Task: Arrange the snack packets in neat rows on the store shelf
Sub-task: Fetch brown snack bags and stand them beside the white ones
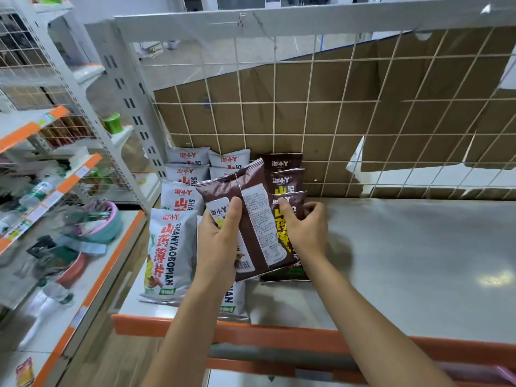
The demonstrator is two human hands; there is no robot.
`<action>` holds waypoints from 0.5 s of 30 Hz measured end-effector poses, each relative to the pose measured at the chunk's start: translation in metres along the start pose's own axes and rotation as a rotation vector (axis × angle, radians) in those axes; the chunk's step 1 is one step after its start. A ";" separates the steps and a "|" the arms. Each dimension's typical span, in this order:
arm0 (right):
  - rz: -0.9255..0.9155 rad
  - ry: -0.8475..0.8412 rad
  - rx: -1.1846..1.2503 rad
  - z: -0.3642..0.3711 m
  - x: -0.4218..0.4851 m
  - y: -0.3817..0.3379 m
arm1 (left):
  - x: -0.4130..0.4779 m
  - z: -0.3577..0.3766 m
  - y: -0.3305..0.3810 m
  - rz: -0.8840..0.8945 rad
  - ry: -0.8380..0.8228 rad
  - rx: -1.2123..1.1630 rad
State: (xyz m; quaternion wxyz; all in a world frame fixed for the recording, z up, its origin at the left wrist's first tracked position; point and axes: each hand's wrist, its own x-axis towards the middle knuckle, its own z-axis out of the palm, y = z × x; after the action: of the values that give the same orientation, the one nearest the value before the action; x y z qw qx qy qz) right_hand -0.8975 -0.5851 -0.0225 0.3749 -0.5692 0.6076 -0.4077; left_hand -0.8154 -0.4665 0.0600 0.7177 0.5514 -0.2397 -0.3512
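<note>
Item: brown snack packet point(251, 208), printed back facing up. My left hand point(220, 241) is gripping it together with a white packet point(219, 213), out in front of the wire grid point(335, 121). My right hand point(304, 230) is pinching the front packet of the brown row point(287, 216), which is running out from that grid along the shelf point(405, 247). Handling, as I judge it: turning the held packet label-up, then laying it square on the row's front end.

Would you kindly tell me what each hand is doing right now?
Left hand: grips the reversed brown packet.
Right hand: grips the brown row's front packet.
</note>
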 end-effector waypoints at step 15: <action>0.612 -0.951 1.005 -0.109 -0.033 -0.020 | -0.020 0.030 -0.028 1.155 -0.573 0.532</action>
State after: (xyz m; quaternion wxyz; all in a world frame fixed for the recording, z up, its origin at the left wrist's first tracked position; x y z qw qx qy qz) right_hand -0.9882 -0.5455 0.0376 0.9075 -0.2501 0.2525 -0.2240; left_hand -0.8568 -0.4735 0.0418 0.5386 0.3782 -0.7525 0.0257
